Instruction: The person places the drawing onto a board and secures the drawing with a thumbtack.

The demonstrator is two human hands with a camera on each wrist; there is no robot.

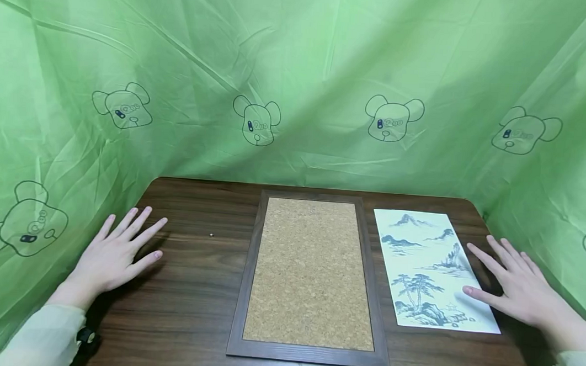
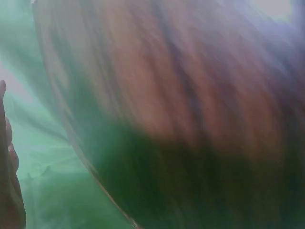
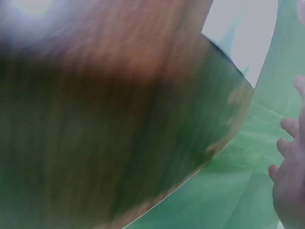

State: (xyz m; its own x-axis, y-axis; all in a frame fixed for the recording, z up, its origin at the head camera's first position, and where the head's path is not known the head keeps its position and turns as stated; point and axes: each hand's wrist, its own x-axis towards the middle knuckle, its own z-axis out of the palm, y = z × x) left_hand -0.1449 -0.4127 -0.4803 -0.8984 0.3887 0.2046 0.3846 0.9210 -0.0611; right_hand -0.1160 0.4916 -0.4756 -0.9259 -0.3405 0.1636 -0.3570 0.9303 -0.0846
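Observation:
In the head view a framed cork board (image 1: 313,272) lies at the middle of the dark wooden table (image 1: 181,321). To its right is a white sheet (image 1: 433,268) printed with blue mountains and pine trees. My left hand (image 1: 112,256) is spread with straight fingers over the table's left side, holding nothing. My right hand (image 1: 521,283) is likewise spread, its thumb and forefinger overlapping the sheet's right edge in this view. The left wrist view catches only a sliver of the left hand (image 2: 12,167); the right wrist view shows part of the right hand (image 3: 290,157).
A tiny shiny bit (image 1: 212,235) lies on the table between my left hand and the board. Green cloth (image 1: 309,57) with bear-head drawings hangs behind the table and along both sides. The table's back edge runs just beyond the board's top.

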